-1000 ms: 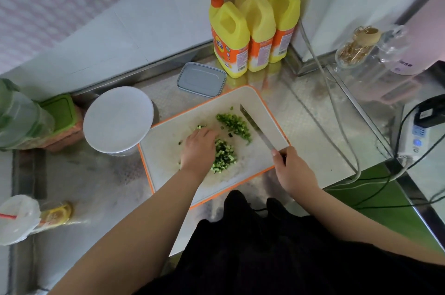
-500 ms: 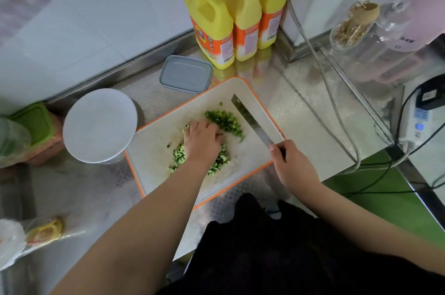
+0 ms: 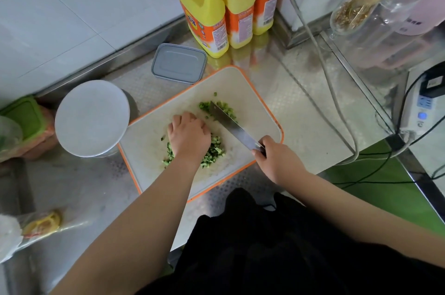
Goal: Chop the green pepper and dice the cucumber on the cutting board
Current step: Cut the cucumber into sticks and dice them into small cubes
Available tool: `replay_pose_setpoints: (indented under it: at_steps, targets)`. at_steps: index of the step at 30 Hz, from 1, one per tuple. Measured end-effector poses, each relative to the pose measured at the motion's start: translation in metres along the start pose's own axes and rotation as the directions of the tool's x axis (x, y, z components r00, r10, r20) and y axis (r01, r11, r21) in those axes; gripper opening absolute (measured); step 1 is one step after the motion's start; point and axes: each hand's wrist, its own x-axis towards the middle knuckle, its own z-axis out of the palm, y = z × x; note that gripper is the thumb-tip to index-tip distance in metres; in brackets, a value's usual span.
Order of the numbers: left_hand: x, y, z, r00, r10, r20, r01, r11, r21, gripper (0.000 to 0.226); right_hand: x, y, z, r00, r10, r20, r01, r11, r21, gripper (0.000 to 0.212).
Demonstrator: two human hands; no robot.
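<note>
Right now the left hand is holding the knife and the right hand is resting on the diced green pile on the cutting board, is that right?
No, the hands are swapped. The head view shows the right hand gripping the knife, while the left hand rests on the diced green pile on the cutting board.

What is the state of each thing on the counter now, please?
cutting board: flat, holds green pieces
near green pile: diced, under left hand
far green pile: chopped, knife tip on it
knife: gripped by right hand
grey container: lid on
white round lid: covers its pot
</note>
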Motion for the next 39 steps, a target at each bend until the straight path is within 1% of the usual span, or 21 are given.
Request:
replay_pose_setpoints:
  at_steps: [5, 9, 13, 19, 23, 26, 29, 34, 36, 39]
  targets:
    - [-0.007, -0.007, 0.003, 1.0, 0.026, 0.002, -0.026, 0.999, -0.046, 0.036, 0.02, -0.009, 0.0, 0.997, 0.031, 0.071, -0.029, 0.999, -0.034, 0.018]
    - [-0.011, -0.011, 0.004, 0.999, 0.044, -0.018, -0.045, 0.997, -0.064, 0.034, 0.03, -0.016, -0.005, 0.998, -0.018, 0.068, 0.021, 0.999, -0.048, 0.02]
    - [-0.011, -0.012, 0.003, 0.999, 0.046, -0.016, -0.047, 0.997, -0.068, 0.034, 0.031, -0.015, -0.008, 0.999, -0.043, 0.026, 0.044, 0.997, -0.057, 0.02]
    - [-0.012, -0.011, 0.004, 0.999, 0.052, -0.011, -0.053, 0.997, -0.057, 0.034, 0.036, -0.017, -0.003, 0.997, -0.037, 0.07, 0.043, 0.996, -0.082, 0.021]
    - [-0.012, -0.012, 0.004, 0.998, 0.061, -0.007, -0.062, 0.996, -0.059, 0.035, 0.052, -0.028, -0.001, 0.995, -0.042, 0.089, 0.045, 0.998, -0.034, 0.03]
    - [-0.011, -0.012, 0.003, 0.998, 0.064, 0.0, -0.064, 0.996, -0.057, 0.034, 0.062, -0.034, 0.0, 0.996, 0.006, 0.093, -0.011, 0.999, 0.052, 0.023]
    - [-0.011, -0.013, 0.002, 0.998, 0.069, 0.003, -0.068, 0.995, -0.075, 0.035, 0.066, -0.032, 0.001, 0.996, 0.068, 0.062, -0.074, 0.991, 0.114, 0.022]
    - [-0.013, -0.014, 0.003, 0.997, 0.081, -0.001, -0.08, 0.993, -0.091, 0.034, 0.062, -0.019, 0.003, 0.987, 0.154, -0.036, -0.147, 0.978, 0.148, 0.032]
    - [-0.012, -0.015, 0.003, 0.997, 0.083, -0.006, -0.083, 0.992, -0.096, 0.034, 0.059, -0.015, 0.003, 0.984, 0.172, -0.055, -0.162, 0.975, 0.155, 0.032]
    - [-0.013, -0.015, 0.003, 0.996, 0.088, -0.007, -0.088, 0.989, -0.121, 0.033, 0.057, -0.013, 0.0, 0.986, 0.159, -0.049, -0.147, 0.971, 0.188, 0.027]
